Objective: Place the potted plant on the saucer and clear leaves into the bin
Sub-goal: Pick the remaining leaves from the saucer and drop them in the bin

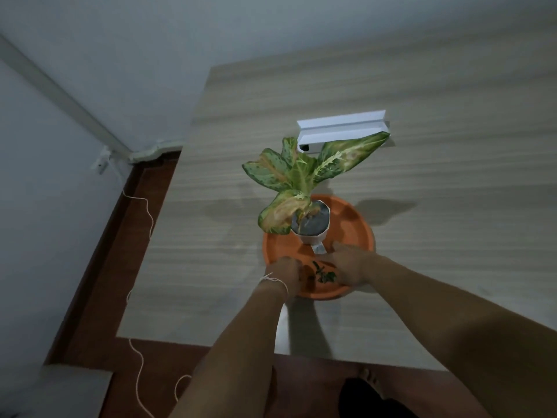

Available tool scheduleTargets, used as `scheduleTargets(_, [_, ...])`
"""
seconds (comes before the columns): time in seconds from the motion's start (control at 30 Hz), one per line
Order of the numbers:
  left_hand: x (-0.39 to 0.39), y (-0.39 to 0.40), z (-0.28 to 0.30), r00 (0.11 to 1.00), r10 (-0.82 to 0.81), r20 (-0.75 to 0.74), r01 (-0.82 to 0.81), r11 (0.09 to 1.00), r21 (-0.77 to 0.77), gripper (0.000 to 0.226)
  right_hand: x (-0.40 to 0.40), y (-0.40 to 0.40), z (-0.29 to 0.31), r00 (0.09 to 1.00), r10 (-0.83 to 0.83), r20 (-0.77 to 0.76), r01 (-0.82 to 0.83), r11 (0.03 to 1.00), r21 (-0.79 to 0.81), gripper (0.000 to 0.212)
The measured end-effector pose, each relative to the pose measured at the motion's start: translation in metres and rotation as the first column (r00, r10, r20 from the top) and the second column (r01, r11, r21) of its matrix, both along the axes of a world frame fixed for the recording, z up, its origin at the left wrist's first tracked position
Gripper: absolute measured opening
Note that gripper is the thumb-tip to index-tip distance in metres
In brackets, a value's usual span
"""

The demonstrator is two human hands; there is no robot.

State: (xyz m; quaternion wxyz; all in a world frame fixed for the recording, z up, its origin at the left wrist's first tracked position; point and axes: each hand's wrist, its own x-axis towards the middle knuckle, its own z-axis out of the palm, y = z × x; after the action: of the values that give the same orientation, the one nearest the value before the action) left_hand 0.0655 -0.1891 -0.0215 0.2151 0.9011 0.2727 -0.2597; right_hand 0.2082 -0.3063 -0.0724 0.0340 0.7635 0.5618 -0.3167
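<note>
A potted plant [310, 227] with spotted green and yellowing leaves stands in a white pot inside the orange saucer [352, 224], left of its middle. Small dark green leaf scraps [324, 274] lie in the near part of the saucer, between my hands. My left hand [284, 274] rests with curled fingers at the near left rim, a white string around its wrist. My right hand [349, 265] reaches in from the right, and its fingers are gathered against the scraps. The fingertips of both hands are partly hidden.
A white open box [340, 131] lies on the wooden table [452, 176] behind the plant. The table's near edge is just below my forearms. Brown floor [99, 297] with a thin white cord [141, 372] runs along the left, next to the wall.
</note>
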Motion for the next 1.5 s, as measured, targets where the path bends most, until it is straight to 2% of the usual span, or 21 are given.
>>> scheduleTargets(0.1, [0.004,-0.001,-0.006,1.0,-0.03,0.006,0.03,1.0,-0.006,0.022,-0.007,0.003,-0.005,1.0,-0.029,-0.009,0.029,0.999,0.024,0.072])
scheduleTargets(0.23, [0.008,-0.004,-0.013,0.998,-0.07,0.008,0.07,0.998,-0.006,0.028,-0.018,-0.001,-0.015,0.994,-0.092,-0.056,0.097,0.991,0.097,0.05])
scheduleTargets(0.47, [0.009,-0.002,-0.017,0.99,-0.14,0.026,0.14,0.99,0.0,0.025,-0.022,0.001,-0.02,0.992,-0.113,-0.051,0.119,0.982,0.149,0.028])
scheduleTargets(0.7, [0.01,0.001,-0.027,0.985,-0.171,0.038,0.172,0.985,-0.015,0.021,-0.019,-0.002,-0.021,0.978,-0.187,-0.096,0.201,0.965,0.169,0.024])
scheduleTargets(0.83, [0.007,0.007,-0.026,0.991,-0.091,0.097,0.092,0.996,-0.009,0.022,-0.008,-0.005,-0.018,0.91,-0.366,-0.192,0.401,0.895,0.196,0.022])
scheduleTargets(0.93, [0.002,0.013,-0.035,0.982,0.057,0.181,-0.049,0.998,-0.048,0.018,0.0,-0.011,-0.013,0.854,-0.475,-0.215,0.516,0.829,0.217,0.021])
scheduleTargets(1.07, [-0.001,0.011,-0.037,0.914,0.277,0.296,-0.24,0.958,-0.155,0.011,0.005,-0.013,-0.012,0.754,-0.606,-0.256,0.654,0.732,0.192,0.019])
scheduleTargets(1.17, [-0.004,0.013,-0.035,0.861,0.369,0.35,-0.302,0.925,-0.232,0.006,0.0,-0.009,-0.004,0.735,-0.616,-0.283,0.674,0.707,0.215,0.016])
scheduleTargets(1.3, [-0.02,0.027,-0.029,0.819,0.419,0.393,-0.355,0.907,-0.228,0.003,-0.013,0.003,0.008,0.73,-0.597,-0.332,0.678,0.692,0.247,0.016])
scheduleTargets(1.4, [-0.046,0.043,-0.021,0.776,0.459,0.433,-0.4,0.888,-0.226,0.003,-0.032,0.017,0.013,0.708,-0.594,-0.382,0.699,0.665,0.263,0.016])
scheduleTargets(1.5, [-0.087,0.058,-0.014,0.709,0.554,0.436,-0.481,0.832,-0.275,0.006,-0.057,0.032,0.016,0.683,-0.588,-0.434,0.714,0.661,0.229,0.017])
